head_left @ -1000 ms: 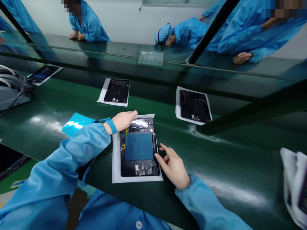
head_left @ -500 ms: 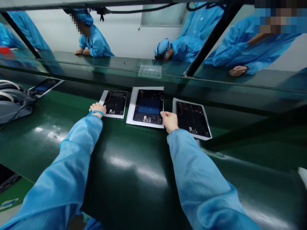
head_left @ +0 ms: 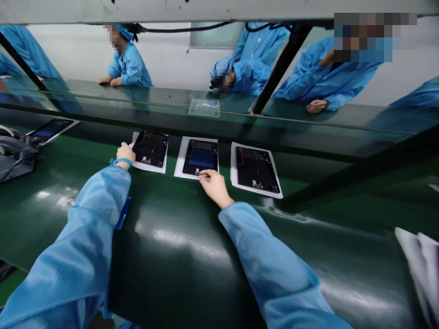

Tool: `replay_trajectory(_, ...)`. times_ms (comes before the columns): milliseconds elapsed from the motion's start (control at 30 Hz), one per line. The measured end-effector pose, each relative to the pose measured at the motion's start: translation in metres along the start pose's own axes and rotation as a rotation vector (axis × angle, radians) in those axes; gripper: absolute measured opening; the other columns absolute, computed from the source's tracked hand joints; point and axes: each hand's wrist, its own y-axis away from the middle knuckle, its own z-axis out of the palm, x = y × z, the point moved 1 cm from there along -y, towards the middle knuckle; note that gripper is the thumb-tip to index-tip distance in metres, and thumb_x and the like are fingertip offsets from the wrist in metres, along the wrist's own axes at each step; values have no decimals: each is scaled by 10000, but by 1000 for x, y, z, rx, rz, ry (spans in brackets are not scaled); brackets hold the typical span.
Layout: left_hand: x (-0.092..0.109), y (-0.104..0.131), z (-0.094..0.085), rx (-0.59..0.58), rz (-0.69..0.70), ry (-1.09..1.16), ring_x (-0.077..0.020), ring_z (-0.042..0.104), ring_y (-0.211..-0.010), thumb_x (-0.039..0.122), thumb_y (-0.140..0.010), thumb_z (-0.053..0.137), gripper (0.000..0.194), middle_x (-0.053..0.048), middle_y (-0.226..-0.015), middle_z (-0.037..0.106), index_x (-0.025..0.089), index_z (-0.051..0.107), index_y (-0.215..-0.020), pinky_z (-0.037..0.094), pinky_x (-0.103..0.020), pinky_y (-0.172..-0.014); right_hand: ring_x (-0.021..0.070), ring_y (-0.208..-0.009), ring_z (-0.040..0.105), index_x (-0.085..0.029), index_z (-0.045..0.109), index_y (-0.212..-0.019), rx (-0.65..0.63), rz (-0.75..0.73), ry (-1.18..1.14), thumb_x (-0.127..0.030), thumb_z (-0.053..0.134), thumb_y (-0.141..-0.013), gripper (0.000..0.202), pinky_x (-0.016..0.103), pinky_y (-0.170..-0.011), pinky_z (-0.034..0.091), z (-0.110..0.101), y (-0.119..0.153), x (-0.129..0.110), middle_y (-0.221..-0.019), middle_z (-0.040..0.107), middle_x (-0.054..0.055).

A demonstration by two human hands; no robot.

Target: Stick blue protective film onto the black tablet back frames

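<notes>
Three thin black tablet-like panels with exposed inner parts lie in a row on white sheets. My left hand (head_left: 125, 154) is closed at the left edge of the white sheet (head_left: 161, 168) under the left panel (head_left: 151, 148), with a blue band round the wrist. My right hand (head_left: 215, 186) is at the lower edge of the middle panel (head_left: 187, 165), thumb and forefinger pinched together by a small light-coloured part; what they grip is too small to tell. A blue rectangle (head_left: 202, 156) covers the middle panel's centre. The right panel (head_left: 257, 169) is untouched.
The green work surface (head_left: 171, 274) has a raised ledge behind it with a clear plastic tray (head_left: 204, 108). A grey machine (head_left: 15, 153) and another panel (head_left: 51, 129) are at left. A blue strip (head_left: 123, 213) shows beside my left sleeve. People in blue coats are across the ledge.
My right hand has moved from the middle panel's right edge to its lower edge. My left hand stays at the left sheet. The view has shifted, and the blue strip has come into sight.
</notes>
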Motion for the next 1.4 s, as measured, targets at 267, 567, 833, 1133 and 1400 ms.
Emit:
replay_trajectory(267,-36,74,-53,20,-107,212,-189,686,-1020,409,-1011,635,361,-85,-1193,679,143,629,-1256,620,-382,-883,184,-726,716,-154,693,-1089,-371,196,-544,-764,402,-959,688,324,-595,589,87,67,-40,-1125,761,184)
replay_trajectory(567,-105,280,-59,-198,184,239,-171,641,-730,401,-982,567,159,10,-781,650,242,585,-982,527,-283,-658,263,-893,758,-183,709,-1053,-367,298,-663,-712,747,-759,606,395,-765,630,57,150,-35,-1020,793,104)
replay_trajectory(833,-122,204,-67,-186,216,24,-267,633,-965,354,-725,830,329,-55,-872,636,207,572,-866,502,-379,-893,284,-761,757,-218,737,-846,-312,352,-443,-628,834,-688,450,424,-685,636,-32,191,3,-837,794,70)
replay_trajectory(1133,-130,170,-75,-525,236,138,-130,506,-553,352,-846,662,226,30,-563,505,207,566,-703,431,-263,-569,346,-727,701,-179,733,-1090,-61,121,545,-759,531,-819,671,482,-672,547,-84,199,12,-692,696,88)
replay_trajectory(1400,-80,236,-99,-238,390,266,-145,496,-776,293,-975,527,175,8,-790,548,203,524,-826,430,-280,-760,226,-673,701,-232,739,-1113,-312,-110,101,-728,659,-801,592,364,-603,575,-17,209,-56,-912,768,95)
